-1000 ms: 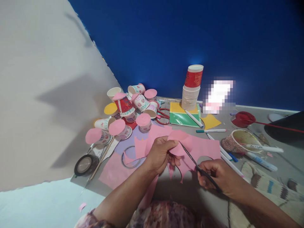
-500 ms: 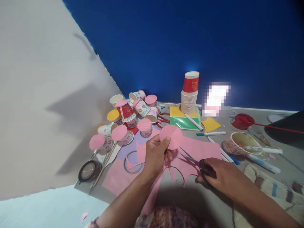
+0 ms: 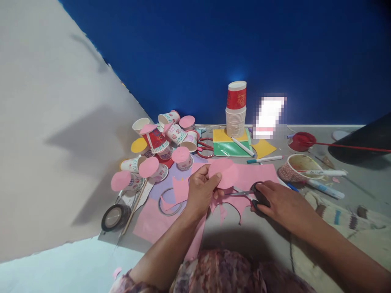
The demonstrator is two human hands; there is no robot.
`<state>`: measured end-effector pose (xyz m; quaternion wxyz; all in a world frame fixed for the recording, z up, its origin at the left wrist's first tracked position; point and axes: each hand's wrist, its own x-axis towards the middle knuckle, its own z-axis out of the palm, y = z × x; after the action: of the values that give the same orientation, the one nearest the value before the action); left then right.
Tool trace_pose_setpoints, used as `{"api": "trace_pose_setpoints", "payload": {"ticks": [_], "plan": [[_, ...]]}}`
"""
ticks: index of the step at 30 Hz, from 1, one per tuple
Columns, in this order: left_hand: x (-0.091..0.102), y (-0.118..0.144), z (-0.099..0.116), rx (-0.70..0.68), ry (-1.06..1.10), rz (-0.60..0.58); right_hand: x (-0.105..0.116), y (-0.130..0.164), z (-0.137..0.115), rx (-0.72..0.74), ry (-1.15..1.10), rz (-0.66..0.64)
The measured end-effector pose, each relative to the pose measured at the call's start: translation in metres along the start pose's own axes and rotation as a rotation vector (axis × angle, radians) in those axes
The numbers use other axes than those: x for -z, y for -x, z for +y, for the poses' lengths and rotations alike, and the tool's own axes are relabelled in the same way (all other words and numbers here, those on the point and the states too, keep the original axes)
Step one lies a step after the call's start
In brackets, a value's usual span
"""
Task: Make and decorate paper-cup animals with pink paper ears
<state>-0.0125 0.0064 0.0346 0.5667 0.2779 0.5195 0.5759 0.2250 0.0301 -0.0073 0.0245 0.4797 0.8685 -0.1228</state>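
Between thumb and fingers, my left hand (image 3: 203,189) pinches a pink paper circle (image 3: 226,173) by its left edge. My right hand (image 3: 275,201) has its fingers in the black handles of a pair of scissors (image 3: 241,193). The blades point left, just under the circle's lower edge and close to my left fingertips; whether they touch the paper I cannot tell. Beneath both hands lies a pink sheet (image 3: 259,173) with curved cut-outs along its near edge.
Decorated paper cups (image 3: 185,160), several with pink discs on top, crowd the left. Behind stands a stack of cups (image 3: 236,118). Markers (image 3: 264,159) and a woven-pattern cup (image 3: 301,167) lie to the right. A tape roll (image 3: 114,217) sits front left.
The scissors have swung more level and their blades have come closer together, under the circle. My left hand still holds the circle. The whole view has shifted slightly.
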Motion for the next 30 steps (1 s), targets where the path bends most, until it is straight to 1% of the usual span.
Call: {"api": "trace_pose_setpoints", "payload": {"ticks": [2, 5, 9, 13, 16, 21, 24, 27, 30], "plan": [[-0.001, 0.000, -0.002, 0.010, -0.003, -0.003, -0.001, 0.000, 0.000, 0.038, 0.016, 0.026], [-0.002, 0.000, -0.004, 0.027, -0.017, -0.017, -0.001, -0.001, -0.001, 0.058, 0.037, 0.005], [-0.004, -0.001, -0.006, 0.060, -0.009, -0.050, 0.002, 0.000, -0.005, 0.032, 0.022, -0.031], [-0.006, -0.001, -0.008, 0.094, -0.009, -0.086, 0.005, 0.001, -0.006, -0.002, -0.022, -0.019], [-0.007, 0.000, -0.012, 0.087, -0.057, -0.093, 0.004, -0.001, -0.004, -0.024, -0.052, -0.034], [-0.007, -0.001, -0.017, 0.110, -0.118, -0.103, 0.004, -0.006, 0.001, -0.022, -0.279, -0.129], [-0.009, -0.001, -0.017, 0.114, -0.165, -0.091, 0.008, -0.008, 0.004, -0.033, -0.350, -0.155], [-0.012, 0.002, -0.013, 0.107, -0.234, -0.090, 0.010, -0.008, 0.009, -0.020, -0.361, -0.191], [-0.015, 0.007, -0.009, 0.073, -0.329, -0.073, 0.009, -0.006, 0.011, -0.014, -0.298, -0.179]]}}
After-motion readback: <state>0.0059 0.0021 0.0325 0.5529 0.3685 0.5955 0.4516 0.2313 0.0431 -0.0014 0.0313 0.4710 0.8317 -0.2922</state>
